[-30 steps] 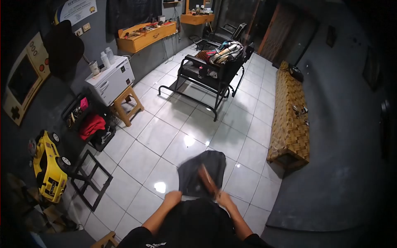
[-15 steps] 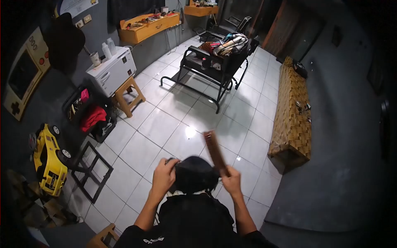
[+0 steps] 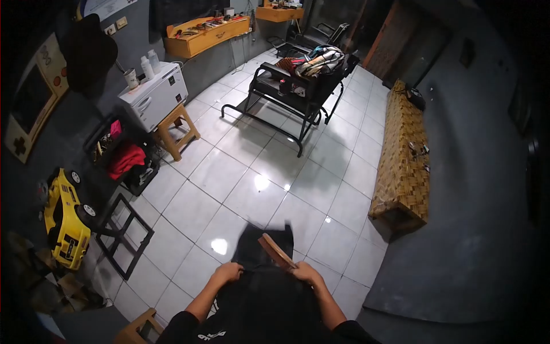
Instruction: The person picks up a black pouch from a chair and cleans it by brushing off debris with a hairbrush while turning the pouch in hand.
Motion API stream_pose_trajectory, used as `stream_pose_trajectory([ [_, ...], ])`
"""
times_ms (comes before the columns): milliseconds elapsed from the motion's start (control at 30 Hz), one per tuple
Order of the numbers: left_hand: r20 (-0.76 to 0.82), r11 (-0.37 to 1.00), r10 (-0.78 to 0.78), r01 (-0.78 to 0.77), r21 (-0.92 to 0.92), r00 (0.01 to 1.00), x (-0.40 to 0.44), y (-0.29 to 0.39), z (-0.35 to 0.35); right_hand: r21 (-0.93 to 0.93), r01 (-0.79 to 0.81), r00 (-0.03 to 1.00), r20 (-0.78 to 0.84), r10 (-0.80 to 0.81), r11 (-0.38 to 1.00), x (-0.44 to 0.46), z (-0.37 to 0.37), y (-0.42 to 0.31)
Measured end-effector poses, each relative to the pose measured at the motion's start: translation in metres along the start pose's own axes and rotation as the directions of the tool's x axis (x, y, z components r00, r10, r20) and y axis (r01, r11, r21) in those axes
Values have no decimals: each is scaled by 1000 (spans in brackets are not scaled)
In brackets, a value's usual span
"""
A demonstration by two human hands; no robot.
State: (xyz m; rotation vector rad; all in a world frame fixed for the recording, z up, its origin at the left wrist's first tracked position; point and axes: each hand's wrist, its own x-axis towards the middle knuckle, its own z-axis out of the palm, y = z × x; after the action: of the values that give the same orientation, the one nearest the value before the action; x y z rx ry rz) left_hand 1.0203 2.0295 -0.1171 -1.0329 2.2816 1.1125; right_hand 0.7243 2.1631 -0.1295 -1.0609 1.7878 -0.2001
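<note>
In front of my body, a black piece of cloth or a soft bag point(image 3: 250, 243) hangs over the floor; its exact kind is hard to make out. My left hand point(image 3: 231, 270) is closed on its left edge. On the other side, my right hand point(image 3: 307, 273) grips a long brown brush point(image 3: 276, 250) that looks wooden-backed, its free end pointing up and left across the black cloth. The fingers of my right hand also sit close to the cloth's right edge; whether they pinch it too I cannot tell.
A black-framed chair point(image 3: 298, 94) with piled cloth stands ahead. To the right runs a long woven bench point(image 3: 404, 155). At left are a yellow toy car point(image 3: 70, 221), a black metal frame point(image 3: 125, 238), a white cabinet point(image 3: 154, 94) on a wooden stool point(image 3: 179, 133), and a wall shelf point(image 3: 209, 40).
Both hands have come down and closer to my body. The brush has swung from nearly upright to slanting left, and the rounded black cloth now spreads out flatter.
</note>
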Motion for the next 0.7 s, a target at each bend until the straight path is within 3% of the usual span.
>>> stream_pose_trajectory([
  [33, -9, 999, -39, 39, -6, 999, 3, 6, -10, -2, -2, 1000, -25, 2, 1000, -3, -7, -12],
  [167, -366, 987, -18, -42, -156, 931, -5, 35, -43, 88, 42, 965, -261, -17, 995, -26, -29, -55],
  [200, -484, 990, 37, -99, -103, 874, -4, 41, -52, 115, 51, 948, -319, -11, 992, -26, -34, -63],
  [233, -583, 981, 47, -147, -126, 811, -5, 48, -61, 96, 212, 860, -492, -139, 973, -20, -37, -61],
  [267, -713, 974, 63, -199, -109, 699, -15, 64, -79, 156, 294, 802, -578, -154, 943, -37, -55, -87],
  [333, -801, 953, 75, -280, -118, 593, -62, 112, -131, 270, 375, 732, -673, -104, 887, -77, -88, -131],
  [367, -862, 927, 118, -367, -83, 493, -84, 128, -150, 155, 523, 588, -778, -223, 838, -95, -102, -149],
  [400, -893, 894, 137, -442, -75, 429, -105, 142, -165, 243, 587, 585, -787, -197, 773, -112, -112, -160],
  [433, -913, 899, 178, -438, -1, 368, -115, 147, -165, 366, 667, 600, -781, -176, 649, -131, -122, -177],
  [467, -927, 900, 222, -430, 76, 301, -119, 148, -165, 325, 757, 516, -829, -215, 566, -125, -120, -170],
  [533, -973, 854, 201, -506, 117, 115, -90, 132, -130, 250, 764, 415, -896, -157, 594, -106, -102, -158],
  [567, -963, 870, 203, -483, 94, 178, -75, 123, -114, -142, 642, 203, -916, -345, 754, -85, -92, -144],
  [600, -934, 861, 176, -509, -8, 312, -58, 119, -102, -263, 515, 224, -877, -425, 816, -67, -75, -125],
  [633, -731, 949, 148, -305, -86, 666, -37, 94, -76, -180, 654, 298, -831, -469, 735, -55, -60, -110],
  [667, -419, 995, 38, -75, -72, 907, -29, 69, -51, -56, 249, 749, -622, -229, 967, -40, -33, -58],
  [700, -258, 1000, -18, 14, -17, 966, -35, 58, -45, -39, 110, 950, -289, -117, 993, -34, -20, -38],
])
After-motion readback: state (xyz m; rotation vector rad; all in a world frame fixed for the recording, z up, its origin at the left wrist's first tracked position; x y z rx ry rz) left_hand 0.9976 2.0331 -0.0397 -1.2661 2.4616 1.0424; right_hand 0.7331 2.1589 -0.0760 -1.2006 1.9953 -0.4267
